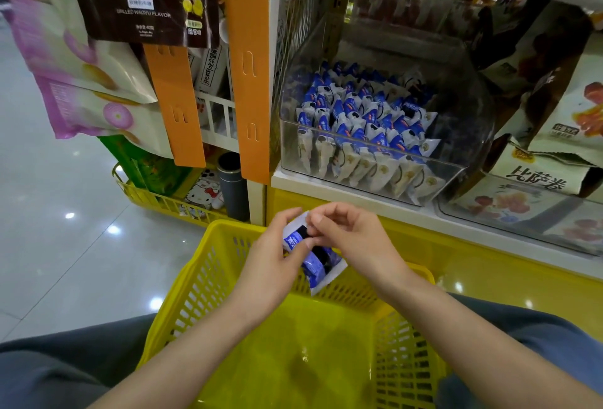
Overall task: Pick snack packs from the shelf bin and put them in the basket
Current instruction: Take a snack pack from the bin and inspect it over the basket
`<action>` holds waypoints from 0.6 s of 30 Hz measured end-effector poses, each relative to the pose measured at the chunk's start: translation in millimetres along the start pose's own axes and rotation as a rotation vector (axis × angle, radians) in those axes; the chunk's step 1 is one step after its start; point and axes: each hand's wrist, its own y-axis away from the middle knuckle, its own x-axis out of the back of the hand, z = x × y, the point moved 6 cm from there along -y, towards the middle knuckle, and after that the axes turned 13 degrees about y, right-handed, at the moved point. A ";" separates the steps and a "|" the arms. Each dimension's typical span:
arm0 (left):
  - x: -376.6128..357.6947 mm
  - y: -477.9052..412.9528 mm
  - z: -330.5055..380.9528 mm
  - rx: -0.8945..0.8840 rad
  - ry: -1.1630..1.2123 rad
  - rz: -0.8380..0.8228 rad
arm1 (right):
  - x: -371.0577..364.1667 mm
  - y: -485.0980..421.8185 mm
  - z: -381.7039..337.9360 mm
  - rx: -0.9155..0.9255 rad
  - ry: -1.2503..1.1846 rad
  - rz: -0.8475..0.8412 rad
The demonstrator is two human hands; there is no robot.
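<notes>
Holding a small bunch of blue-and-white foil snack packs (316, 270) above the far rim of the yellow slotted plastic basket (310, 359), the left hand (270, 258) curls its fingers round them from 9 o'clock. The right hand (355, 239) pinches the top pack's white edge from 3 o'clock. At 12 o'clock from the hands, the clear plastic shelf bin (470, 115) stands on the shelf, packed with rows of matching packs (359, 115).
</notes>
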 end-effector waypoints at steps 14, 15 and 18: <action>11.0 -1.3 2.4 0.202 0.474 0.143 | -0.7 5.4 -0.7 0.215 0.418 0.119; 10.7 -1.0 3.1 0.201 0.475 0.142 | -0.2 6.5 -1.7 0.228 0.407 0.129; 9.0 -0.5 6.3 0.141 0.420 0.120 | 1.6 8.6 -5.0 0.267 0.458 0.160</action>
